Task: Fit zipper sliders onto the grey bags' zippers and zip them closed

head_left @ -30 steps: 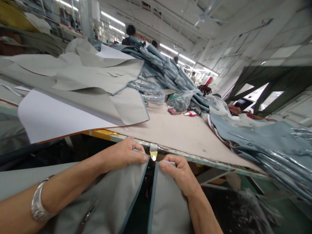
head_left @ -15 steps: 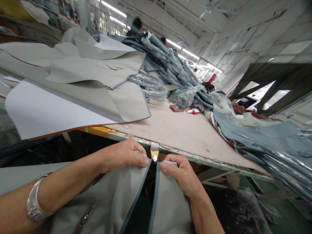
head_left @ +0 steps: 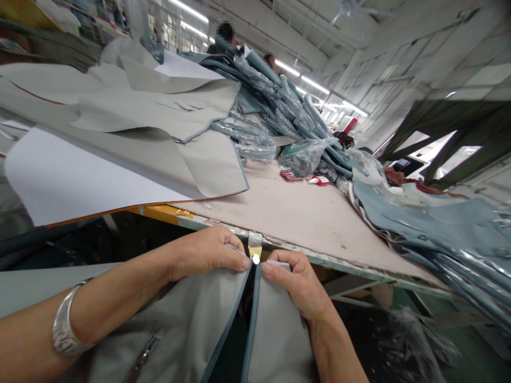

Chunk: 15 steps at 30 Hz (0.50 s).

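Near panels (head_left: 279, 319) are plain grey, their edging (head_left: 250, 332) slate blue. Bracelet (head_left: 65, 331) at left: silver, patterned. Far-left sheets (head_left: 151, 114): pale grey and white. Tabletop (head_left: 295, 207) is beige-pink; right-hand stack (head_left: 431, 215), blue-grey.

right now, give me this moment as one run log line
left hand: pinches grey material | right hand: pinches grey material opposite | blue-grey trims: apart between hands | table: beyond hands

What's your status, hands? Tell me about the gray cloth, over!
Left hand: pinching gray cloth. Right hand: pinching gray cloth too. Blue edges facing each other, gap between. Small round white thing by table's edge, past the gap.
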### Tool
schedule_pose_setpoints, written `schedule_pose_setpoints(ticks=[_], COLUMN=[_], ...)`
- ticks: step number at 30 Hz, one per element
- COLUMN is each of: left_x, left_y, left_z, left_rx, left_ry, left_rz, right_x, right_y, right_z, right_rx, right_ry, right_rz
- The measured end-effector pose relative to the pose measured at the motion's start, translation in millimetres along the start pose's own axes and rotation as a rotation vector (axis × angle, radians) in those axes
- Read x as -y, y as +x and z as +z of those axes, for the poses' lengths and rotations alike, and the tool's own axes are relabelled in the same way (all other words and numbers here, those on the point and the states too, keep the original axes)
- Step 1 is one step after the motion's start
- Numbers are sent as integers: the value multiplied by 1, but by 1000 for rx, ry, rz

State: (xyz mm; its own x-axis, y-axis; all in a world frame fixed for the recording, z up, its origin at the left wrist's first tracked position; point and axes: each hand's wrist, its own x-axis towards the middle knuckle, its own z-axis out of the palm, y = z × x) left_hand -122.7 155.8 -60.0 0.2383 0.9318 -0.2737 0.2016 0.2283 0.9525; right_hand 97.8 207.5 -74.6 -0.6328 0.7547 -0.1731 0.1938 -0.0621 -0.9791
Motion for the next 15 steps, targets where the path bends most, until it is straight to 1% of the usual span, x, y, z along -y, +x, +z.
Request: schedule_pose_setpoints(ticks=[4,8,15], left_x=[-3,-5,-8], left_y=[0,1,1], left_z=[-1,0,2], left_rx=[-6,10,-43], left_ry=[8,23,41], left_rz=[-13,-21,-29], right_x=[1,3,2], right_y=[3,4,5], right_z=[1,2,1], right_rx=[19,6,6], right_ry=[-1,-2,-1], right_rz=[-6,-28,-25])
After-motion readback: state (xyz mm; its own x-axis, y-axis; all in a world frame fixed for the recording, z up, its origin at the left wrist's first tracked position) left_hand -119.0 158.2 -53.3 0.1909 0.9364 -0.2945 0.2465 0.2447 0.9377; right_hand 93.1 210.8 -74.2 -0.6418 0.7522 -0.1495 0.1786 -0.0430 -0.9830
